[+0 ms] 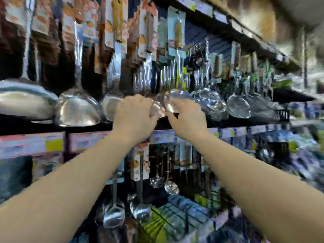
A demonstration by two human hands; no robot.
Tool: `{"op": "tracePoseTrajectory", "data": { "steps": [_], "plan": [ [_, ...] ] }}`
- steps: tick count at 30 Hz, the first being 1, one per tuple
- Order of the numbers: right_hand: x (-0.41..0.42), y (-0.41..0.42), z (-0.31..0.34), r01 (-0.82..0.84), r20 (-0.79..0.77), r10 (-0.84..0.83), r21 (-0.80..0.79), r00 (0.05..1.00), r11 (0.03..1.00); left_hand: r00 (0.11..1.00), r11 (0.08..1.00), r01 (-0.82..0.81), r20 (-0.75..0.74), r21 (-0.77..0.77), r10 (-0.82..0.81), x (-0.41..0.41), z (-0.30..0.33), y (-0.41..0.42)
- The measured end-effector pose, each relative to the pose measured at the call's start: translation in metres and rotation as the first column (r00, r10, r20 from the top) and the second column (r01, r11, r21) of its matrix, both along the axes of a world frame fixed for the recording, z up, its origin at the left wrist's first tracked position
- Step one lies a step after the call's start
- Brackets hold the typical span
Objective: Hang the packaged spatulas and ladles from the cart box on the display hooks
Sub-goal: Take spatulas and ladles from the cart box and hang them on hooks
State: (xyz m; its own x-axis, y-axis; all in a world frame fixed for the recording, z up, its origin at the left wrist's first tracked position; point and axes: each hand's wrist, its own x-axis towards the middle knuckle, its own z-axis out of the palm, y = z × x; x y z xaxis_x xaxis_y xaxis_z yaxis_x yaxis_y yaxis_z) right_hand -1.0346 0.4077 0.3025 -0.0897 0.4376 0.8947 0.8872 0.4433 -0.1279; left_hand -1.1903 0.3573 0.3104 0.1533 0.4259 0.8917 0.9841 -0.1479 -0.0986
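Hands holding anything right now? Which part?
Both the left hand and right hand grip a shiny steel ladle by its bowl; blur hides the exact finger placement.

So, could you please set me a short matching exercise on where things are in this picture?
Things:
1. left hand
2. right hand
3. large steel ladle bowl
4. small hanging ladles

Places:
A. below the price strip, between the forearms
B. far left of both hands
C. gripping the shiny ladle bowl from its left
D. gripping that bowl from its right

Pairs: 1-C, 2-D, 3-B, 4-A
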Motion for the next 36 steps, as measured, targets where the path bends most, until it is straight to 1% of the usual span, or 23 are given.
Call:
{"op": "tracePoseTrajectory", "data": {
  "steps": [2,5,7,9,12,15,19,24,27,28,30,32,36],
  "plan": [
    [0.066,0.003,-0.022,0.094,0.003,-0.094,-0.095,0.996,0.991,0.999,0.997,0.038,-0.010,-0.066,-0.038,0.064,-0.020,0.014],
    [0.179,0.000,-0.055,0.234,0.037,-0.231,-0.167,0.972,0.958,0.989,0.972,0.149,0.025,-0.182,-0.147,0.172,-0.048,0.032],
    [0.253,-0.007,-0.075,0.320,0.049,-0.317,-0.232,0.947,0.919,0.976,0.944,0.213,0.011,-0.251,-0.218,0.245,-0.069,0.043],
    [0.321,-0.012,-0.091,0.380,0.042,-0.386,-0.297,0.922,0.876,0.954,0.906,0.288,0.017,-0.311,-0.298,0.312,-0.088,0.053],
    [0.407,-0.017,-0.112,0.443,0.025,-0.465,-0.356,0.885,0.823,0.909,0.835,0.409,0.081,-0.368,-0.409,0.399,-0.113,0.066],
    [0.477,-0.016,-0.140,0.491,0.006,-0.538,-0.420,0.843,0.764,0.871,0.758,0.469,0.093,-0.453,-0.483,0.477,-0.137,0.081],
    [0.553,-0.004,-0.181,0.533,-0.020,-0.617,-0.481,0.787,0.696,0.807,0.665,0.558,0.136,-0.497,-0.575,0.562,-0.176,0.109],
    [0.628,0.037,-0.234,0.564,-0.034,-0.698,-0.562,0.715,0.605,0.778,0.587,0.565,0.139,-0.580,-0.612,0.652,-0.232,0.168],
    [0.669,0.071,-0.263,0.577,-0.055,-0.750,-0.602,0.660,0.552,0.750,0.501,0.584,0.188,-0.639,-0.634,0.701,-0.261,0.216],
    [0.682,0.083,-0.271,0.571,-0.058,-0.760,-0.623,0.647,0.534,0.746,0.473,0.582,0.204,-0.662,-0.633,0.716,-0.269,0.231],
    [0.706,0.103,-0.287,0.562,-0.054,-0.778,-0.661,0.626,0.498,0.738,0.435,0.562,0.189,-0.703,-0.648,0.743,-0.284,0.257],
    [0.730,0.123,-0.303,0.552,-0.057,-0.794,-0.689,0.605,0.470,0.728,0.411,0.539,0.161,-0.736,-0.666,0.770,-0.297,0.283],
    [0.769,0.157,-0.335,0.508,-0.069,-0.817,-0.752,0.573,0.420,0.730,0.356,0.505,0.169,-0.786,-0.663,0.816,-0.324,0.320]
  ]
}}
